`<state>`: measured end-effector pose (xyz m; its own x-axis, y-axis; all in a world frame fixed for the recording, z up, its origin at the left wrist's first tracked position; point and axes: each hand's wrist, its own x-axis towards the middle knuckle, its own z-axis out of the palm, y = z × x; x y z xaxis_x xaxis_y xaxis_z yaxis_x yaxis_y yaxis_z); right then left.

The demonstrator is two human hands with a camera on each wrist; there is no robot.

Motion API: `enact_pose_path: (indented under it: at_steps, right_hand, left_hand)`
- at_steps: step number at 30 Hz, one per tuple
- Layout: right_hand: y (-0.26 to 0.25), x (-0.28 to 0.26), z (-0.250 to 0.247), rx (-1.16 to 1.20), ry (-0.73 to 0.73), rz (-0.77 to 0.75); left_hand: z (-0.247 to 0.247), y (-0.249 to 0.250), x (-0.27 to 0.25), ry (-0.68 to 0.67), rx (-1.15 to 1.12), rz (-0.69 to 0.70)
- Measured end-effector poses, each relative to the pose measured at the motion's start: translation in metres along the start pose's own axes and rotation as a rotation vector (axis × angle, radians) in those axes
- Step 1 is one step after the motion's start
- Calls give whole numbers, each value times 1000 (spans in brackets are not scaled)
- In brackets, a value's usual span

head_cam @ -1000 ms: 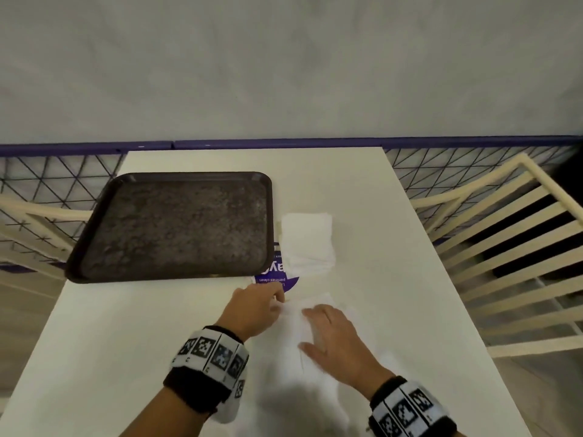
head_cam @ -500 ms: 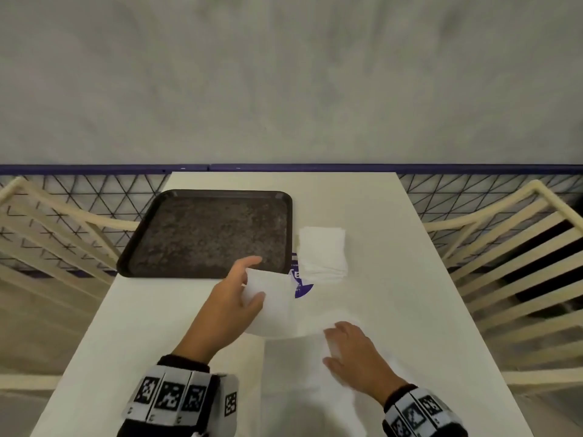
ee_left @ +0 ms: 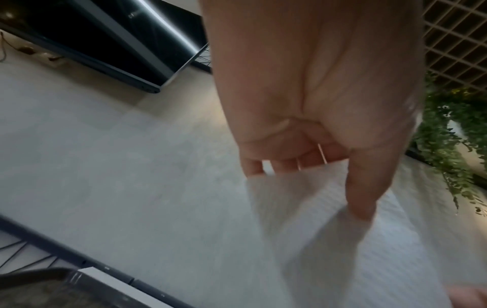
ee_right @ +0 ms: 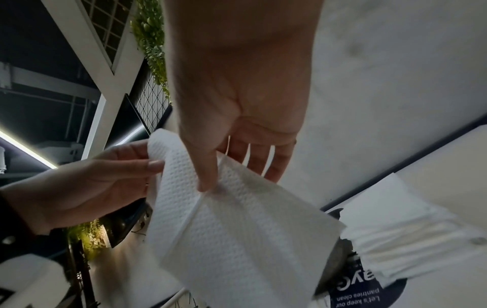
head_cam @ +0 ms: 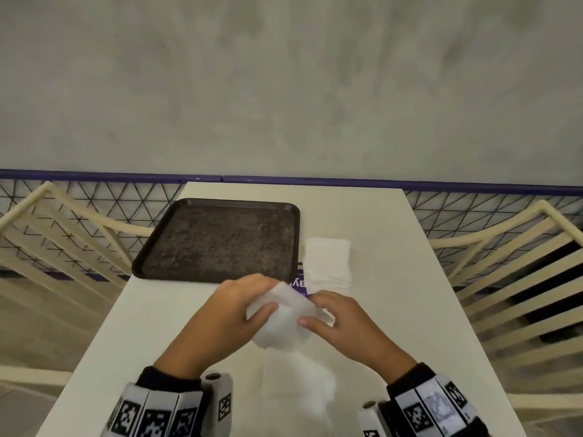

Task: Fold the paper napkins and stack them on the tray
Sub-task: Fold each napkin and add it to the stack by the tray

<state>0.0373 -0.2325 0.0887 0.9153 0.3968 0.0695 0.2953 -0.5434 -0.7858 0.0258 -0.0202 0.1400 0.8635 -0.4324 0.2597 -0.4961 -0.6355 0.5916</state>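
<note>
Pinching the thin white embossed paper napkin in both hands' fingers, you risk tearing it by pulling.

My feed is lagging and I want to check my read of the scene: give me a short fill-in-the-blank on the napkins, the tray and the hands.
1. The white embossed paper napkin is held by ____ hands.
2. The dark rectangular plastic tray holds ____ napkins.
3. The stack of folded white napkins lies on the table to the ____ of the tray.
4. The left hand pinches the held napkin between thumb and ____.

Missing words: both; no; right; fingers
</note>
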Motion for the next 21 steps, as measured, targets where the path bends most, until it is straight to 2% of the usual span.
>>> enact_pose_path:
  at_steps: [2,5,8,11,21]
  right_hand:
    - [0,-4,1,122,26,72]
    - [5,-10,-1,316,92,182]
    - [5,-13,-7,511,112,247]
    - [2,-17,-9,613,112,252]
    - [8,-30,-8,649,97,252]
  left_hand:
    - [-4,2,-1,112,-115,-33]
    - [-2,-1,-7,237,-358,-232]
    - [11,-7,-14,173,-556,-380]
    - [32,-6,-18,93,-596,-446]
    - [46,2,-20,152,-760,-490]
